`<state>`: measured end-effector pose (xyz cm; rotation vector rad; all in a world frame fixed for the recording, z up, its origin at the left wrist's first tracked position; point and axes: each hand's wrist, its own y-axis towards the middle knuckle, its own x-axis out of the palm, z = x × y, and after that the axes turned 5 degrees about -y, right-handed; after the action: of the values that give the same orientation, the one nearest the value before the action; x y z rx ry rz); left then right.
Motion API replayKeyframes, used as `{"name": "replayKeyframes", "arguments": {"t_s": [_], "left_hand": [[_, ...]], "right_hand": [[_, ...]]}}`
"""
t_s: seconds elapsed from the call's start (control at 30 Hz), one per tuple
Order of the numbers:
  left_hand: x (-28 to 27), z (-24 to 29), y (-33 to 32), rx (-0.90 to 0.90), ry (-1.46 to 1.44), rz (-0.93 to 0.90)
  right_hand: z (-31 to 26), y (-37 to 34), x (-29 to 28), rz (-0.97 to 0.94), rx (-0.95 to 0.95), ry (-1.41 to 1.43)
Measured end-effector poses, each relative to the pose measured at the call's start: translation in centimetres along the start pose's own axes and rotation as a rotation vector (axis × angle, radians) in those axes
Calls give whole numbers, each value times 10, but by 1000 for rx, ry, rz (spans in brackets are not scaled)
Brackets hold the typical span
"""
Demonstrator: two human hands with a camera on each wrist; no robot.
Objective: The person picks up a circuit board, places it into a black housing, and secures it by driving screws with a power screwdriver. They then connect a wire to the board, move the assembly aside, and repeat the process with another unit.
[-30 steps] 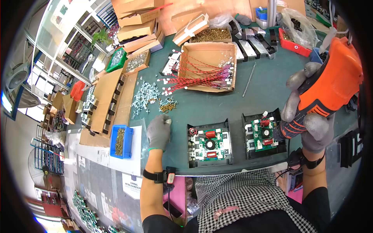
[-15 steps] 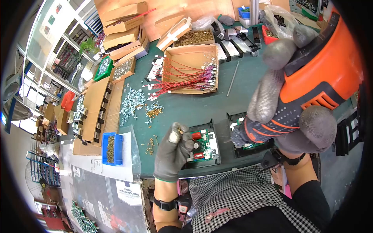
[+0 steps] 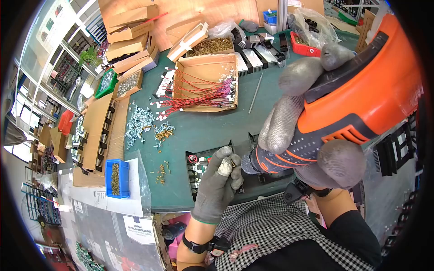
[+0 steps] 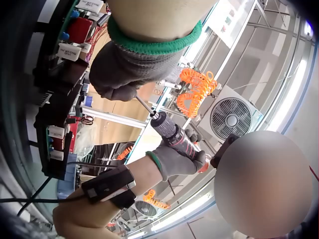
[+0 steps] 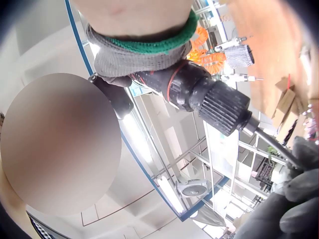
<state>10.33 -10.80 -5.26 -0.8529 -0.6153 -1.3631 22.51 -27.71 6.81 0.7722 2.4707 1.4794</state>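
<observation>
The right hand point(image 3: 289, 113) grips an orange and black power driver point(image 3: 361, 101), its nose pointing left. In the right wrist view a thin metal bit point(image 5: 274, 145) runs from the chuck point(image 5: 224, 107) to the fingers of the left hand point(image 5: 271, 216). Those gloved fingers pinch round its end; whether a screw sits there is hidden. In the head view the left hand point(image 3: 211, 194) is over a black housing point(image 3: 192, 189) with a circuit board, partly covering it. A second black housing point(image 3: 266, 180) lies mostly hidden beneath the driver.
Loose brass screws point(image 3: 161, 174) and a pile of pale screws point(image 3: 139, 122) lie left of the housings. A blue bin point(image 3: 125, 180) stands at the left, a cardboard tray point(image 3: 203, 106) with red wires behind. A thin rod point(image 3: 256, 93) lies on the green table.
The left hand has risen from the table beside the screws and moved right, to the bit's end. The driver has come left and now covers much of the right housing. The head view has shifted.
</observation>
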Motion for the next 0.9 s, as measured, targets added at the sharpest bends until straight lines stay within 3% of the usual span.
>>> {"name": "replayKeyframes", "arguments": {"t_s": [0.3, 0.6, 0.9], "left_hand": [[6, -2, -5, 58, 174, 134], [2, -3, -7, 1, 191, 22], [-11, -7, -3, -10, 159, 55]], "right_hand": [[6, 0, 1, 20, 25, -6], [2, -2, 4, 95, 70, -54], [5, -3, 0, 100, 56, -77]]}}
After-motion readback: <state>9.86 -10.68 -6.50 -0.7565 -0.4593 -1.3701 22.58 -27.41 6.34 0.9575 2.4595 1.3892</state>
